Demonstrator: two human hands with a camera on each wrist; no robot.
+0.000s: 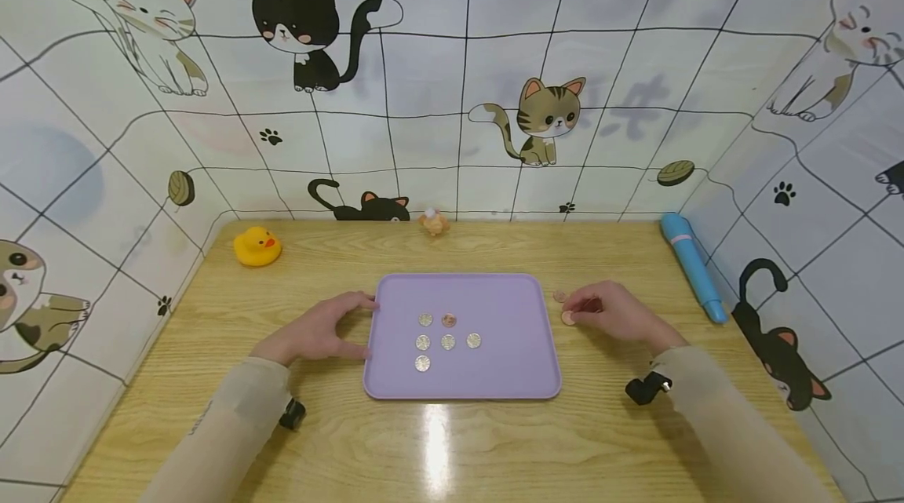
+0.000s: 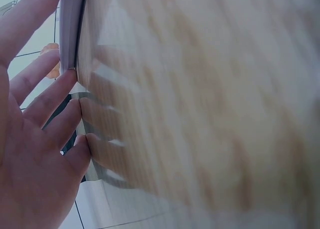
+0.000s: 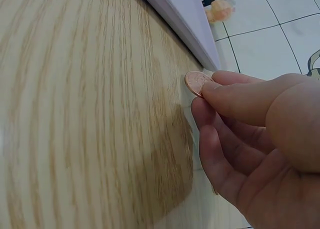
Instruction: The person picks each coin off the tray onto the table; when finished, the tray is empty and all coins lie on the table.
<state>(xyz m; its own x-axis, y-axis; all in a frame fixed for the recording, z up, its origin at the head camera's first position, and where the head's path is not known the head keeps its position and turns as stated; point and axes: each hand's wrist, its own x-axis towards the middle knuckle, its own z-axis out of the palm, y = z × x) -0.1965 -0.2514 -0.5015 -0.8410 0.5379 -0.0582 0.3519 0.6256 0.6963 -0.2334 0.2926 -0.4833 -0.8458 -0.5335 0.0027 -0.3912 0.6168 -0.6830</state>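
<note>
My right hand [image 1: 610,315] pinches a round copper-coloured metal coin [image 3: 196,83] just right of the rectangular lavender tray [image 1: 504,373]; my left hand [image 1: 321,330], fingers extended, touches the tray's left rim. Six round metal coins [image 1: 448,341] lie inside.

The place looks like a small screened-off tabletop set. White cat-print sheeting [image 1: 424,111], gridded with dark lines, stands behind the wood-grain table [image 1: 332,448] and along both sides, hiding the room beyond. Black wrist cameras [image 1: 644,390] suggest a recording set, while a yellow rubber duck [image 1: 257,247] near the back left corner lends a playroom look. Whether home, office or lab surrounds it cannot be told.
</note>
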